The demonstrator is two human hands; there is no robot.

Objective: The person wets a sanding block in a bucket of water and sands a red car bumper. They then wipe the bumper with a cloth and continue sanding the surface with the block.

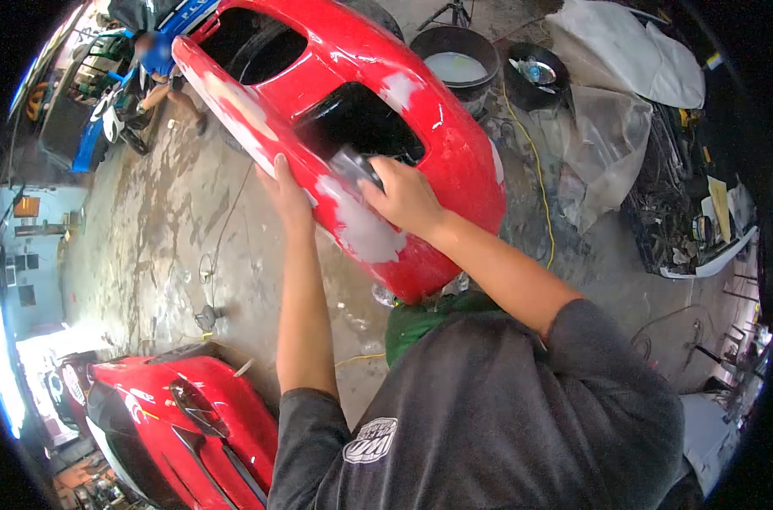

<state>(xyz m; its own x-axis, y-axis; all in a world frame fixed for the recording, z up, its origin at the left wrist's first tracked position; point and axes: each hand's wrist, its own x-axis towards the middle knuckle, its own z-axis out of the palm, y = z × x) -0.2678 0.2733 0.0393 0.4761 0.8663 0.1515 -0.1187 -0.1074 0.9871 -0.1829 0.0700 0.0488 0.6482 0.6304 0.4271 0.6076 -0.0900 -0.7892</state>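
Observation:
A red car bumper [463,174] with pale grey patches [365,225] stretches out before me, its near end close to my body. My right hand [399,195] is closed around a grey block [350,167], which is blurred and lies over the bumper between a grey patch and a dark opening. The block looks like a sanding block, though its underside is hidden. At the bumper's left edge, my left hand [288,195] grips the rim, with some fingers partly hidden beyond it.
Beyond the bumper stand a black bucket [457,64] of whitish liquid and a black basin [537,75]. A yellow cord [535,161] crosses the concrete floor near plastic sheeting [603,144]. A red car [191,425] is at lower left; another person [157,64] crouches at upper left.

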